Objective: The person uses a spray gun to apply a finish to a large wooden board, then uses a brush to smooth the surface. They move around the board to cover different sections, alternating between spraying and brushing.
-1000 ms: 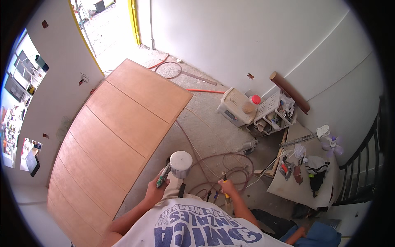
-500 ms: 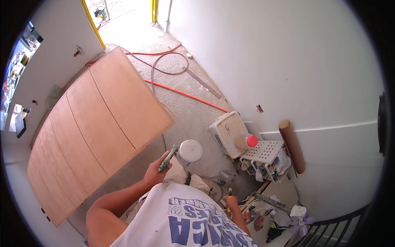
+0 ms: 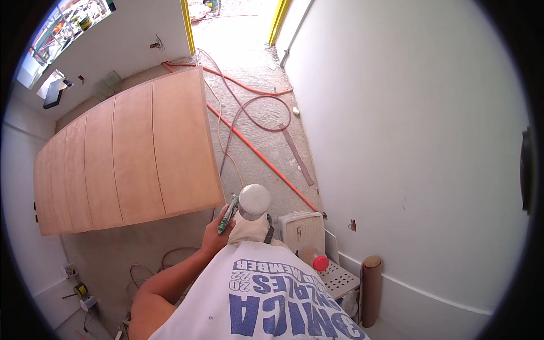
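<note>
My left hand point(image 3: 217, 231) is closed on a spray gun point(image 3: 228, 214) with green markings, held at my waist. Its cup with a pale round lid point(image 3: 254, 198) sits above my cream clothing, beside my hand. Just beyond it, to the left, lies a large light-brown wooden panel point(image 3: 133, 150) with grooves across it, raised above the floor. My right hand is out of view, hidden by my white shirt or below the frame's edge.
Orange and maroon hoses point(image 3: 255, 153) run over the rough floor point(image 3: 260, 187) toward a yellow-framed doorway point(image 3: 229, 28). At right stand a white wall point(image 3: 419, 141), a plastic bin point(image 3: 300, 231) with a red-lidded container point(image 3: 311, 258), a perforated rack point(image 3: 335, 279) and a brown roll point(image 3: 372, 292).
My view has swung right, toward the doorway and right wall. The bin and roll appear lower in the picture. My right hand, earlier holding a yellow-handled item, has left view.
</note>
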A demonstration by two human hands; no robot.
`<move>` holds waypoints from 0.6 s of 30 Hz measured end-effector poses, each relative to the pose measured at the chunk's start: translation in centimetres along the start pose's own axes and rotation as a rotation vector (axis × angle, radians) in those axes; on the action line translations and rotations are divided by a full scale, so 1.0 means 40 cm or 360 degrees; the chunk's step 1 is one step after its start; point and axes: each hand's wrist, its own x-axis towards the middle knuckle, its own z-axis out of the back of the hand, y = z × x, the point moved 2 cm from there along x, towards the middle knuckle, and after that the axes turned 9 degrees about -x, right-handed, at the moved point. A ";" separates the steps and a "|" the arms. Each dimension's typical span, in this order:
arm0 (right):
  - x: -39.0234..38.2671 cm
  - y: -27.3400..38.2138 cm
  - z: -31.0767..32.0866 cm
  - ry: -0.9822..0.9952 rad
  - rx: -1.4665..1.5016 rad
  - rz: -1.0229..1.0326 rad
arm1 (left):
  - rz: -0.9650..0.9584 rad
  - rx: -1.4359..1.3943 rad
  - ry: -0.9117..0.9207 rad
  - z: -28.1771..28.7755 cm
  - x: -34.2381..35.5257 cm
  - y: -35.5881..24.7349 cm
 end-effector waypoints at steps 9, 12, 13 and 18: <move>0.325 1.178 0.781 -0.0075 0.0047 0.0917 | 0.0126 -0.0037 -0.0508 -0.149 0.257 -0.076; 0.308 1.626 0.847 -0.0230 -0.0113 0.1305 | 0.0309 -0.0069 -0.0515 -0.177 0.426 -0.054; 0.349 1.742 0.849 -0.0325 -0.0159 0.1462 | 0.0236 -0.0055 -0.0573 -0.186 0.490 -0.042; 0.528 2.160 0.867 -0.0541 -0.0414 0.2112 | 0.0238 -0.0162 -0.0850 -0.222 0.864 -0.156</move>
